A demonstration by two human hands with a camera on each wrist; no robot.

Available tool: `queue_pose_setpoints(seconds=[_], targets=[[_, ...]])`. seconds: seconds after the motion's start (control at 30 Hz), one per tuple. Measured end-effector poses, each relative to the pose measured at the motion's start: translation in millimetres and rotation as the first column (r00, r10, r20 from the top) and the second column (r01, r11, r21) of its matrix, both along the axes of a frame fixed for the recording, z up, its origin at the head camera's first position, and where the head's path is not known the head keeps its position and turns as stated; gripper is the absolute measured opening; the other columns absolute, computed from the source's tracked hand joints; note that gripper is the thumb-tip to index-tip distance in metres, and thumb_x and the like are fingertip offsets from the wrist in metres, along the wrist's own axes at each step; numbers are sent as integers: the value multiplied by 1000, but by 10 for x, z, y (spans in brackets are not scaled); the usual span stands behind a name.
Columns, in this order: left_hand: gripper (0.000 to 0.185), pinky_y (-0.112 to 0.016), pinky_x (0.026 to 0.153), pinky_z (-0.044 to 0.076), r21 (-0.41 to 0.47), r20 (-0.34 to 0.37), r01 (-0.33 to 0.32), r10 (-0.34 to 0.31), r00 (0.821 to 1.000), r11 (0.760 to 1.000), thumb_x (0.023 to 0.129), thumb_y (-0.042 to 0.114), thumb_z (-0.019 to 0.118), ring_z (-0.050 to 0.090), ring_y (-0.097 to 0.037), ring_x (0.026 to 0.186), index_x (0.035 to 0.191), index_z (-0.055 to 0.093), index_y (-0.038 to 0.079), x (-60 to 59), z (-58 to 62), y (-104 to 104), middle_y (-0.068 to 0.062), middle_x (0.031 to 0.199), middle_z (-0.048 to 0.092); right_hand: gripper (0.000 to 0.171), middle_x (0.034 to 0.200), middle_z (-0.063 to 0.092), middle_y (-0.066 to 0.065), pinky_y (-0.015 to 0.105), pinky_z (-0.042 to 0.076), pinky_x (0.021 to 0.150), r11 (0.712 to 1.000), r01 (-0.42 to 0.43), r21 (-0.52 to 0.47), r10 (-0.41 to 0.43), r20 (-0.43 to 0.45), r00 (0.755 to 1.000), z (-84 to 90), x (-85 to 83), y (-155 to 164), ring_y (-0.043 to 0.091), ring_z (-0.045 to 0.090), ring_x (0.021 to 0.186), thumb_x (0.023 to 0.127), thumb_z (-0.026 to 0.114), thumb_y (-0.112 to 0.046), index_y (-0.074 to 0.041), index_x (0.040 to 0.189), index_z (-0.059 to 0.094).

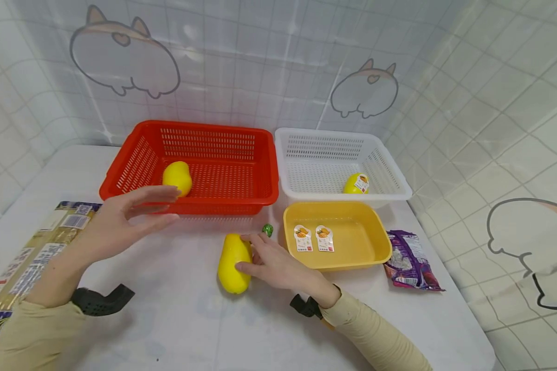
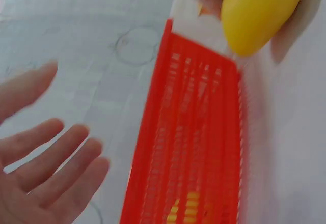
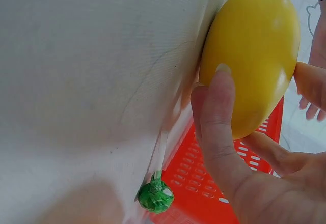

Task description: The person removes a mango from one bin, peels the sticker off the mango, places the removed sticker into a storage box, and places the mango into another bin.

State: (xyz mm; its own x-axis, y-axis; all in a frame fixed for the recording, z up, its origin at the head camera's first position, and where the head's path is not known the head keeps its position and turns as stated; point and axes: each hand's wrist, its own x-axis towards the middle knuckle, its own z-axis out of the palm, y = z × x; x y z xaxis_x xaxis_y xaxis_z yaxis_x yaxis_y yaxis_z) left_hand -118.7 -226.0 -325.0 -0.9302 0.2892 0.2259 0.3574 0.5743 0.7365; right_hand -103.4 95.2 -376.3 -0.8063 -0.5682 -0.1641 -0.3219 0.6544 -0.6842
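Fingers (image 1: 252, 252) against yellow fruit's (image 1: 233, 263) right side

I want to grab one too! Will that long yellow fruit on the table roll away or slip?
The fruit looks smooth and glossy, so probably slippery. Its rounded sides suggest it may roll sideways if pushed. The right hand pinches it without denting it, so likely stiff.

A staged sorting set-up rather than a lived-in room: a white counter (image 1: 176, 319) enclosed by a cartoon-printed backdrop sheet (image 1: 260, 62), with a red basket (image 1: 195, 159), white basket (image 1: 334, 159) and yellow tray (image 1: 336, 234) laid out neatly.
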Motion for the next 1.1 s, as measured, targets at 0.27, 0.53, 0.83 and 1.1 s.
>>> queue_pose_setpoints(seconds=[0.27, 0.53, 0.83, 1.1], targets=[[64, -19, 109, 42, -31, 3, -278, 278, 961, 960, 94, 36, 70, 45, -27, 134, 151, 44, 21, -160, -18, -324, -12, 149, 49, 64, 122, 52, -4, 20, 52, 79, 999, -6, -36, 6, 18, 1000, 0, -5, 0, 16, 56, 99, 95, 66, -44, -20, 148, 39], [92, -80, 95, 35, -181, 132, -370, 395, 909, 911, 94, 52, 61, 20, -56, 141, 161, 14, 10, -298, -124, -458, -30, 162, 15, 70, 116, 50, -3, 21, 50, 71, 1000, -15, -16, 15, 0, 1000, 6, -6, -13, 16, 55, 94, 95, 67, -42, -25, 154, 34], [103, -78, 96, 35, -121, 192, -400, 416, 889, 909, 91, 58, 63, 20, -59, 140, 161, 5, 10, -383, -263, -556, -29, 164, 7, 75, 117, 48, -1, 20, 48, 70, 1000, -19, 14, 18, 35, 999, 6, 15, -43, 15, 55, 95, 95, 65, -45, -25, 158, 30], [111, -76, 96, 38, -101, 275, -398, 410, 870, 912, 90, 61, 61, 19, -60, 140, 160, -9, 10, -416, -274, -578, -30, 164, 1, 75, 118, 52, -4, 21, 51, 76, 1000, -6, 6, 6, 43, 999, -7, 17, -45, 12, 55, 95, 94, 65, -46, -26, 157, 29]])
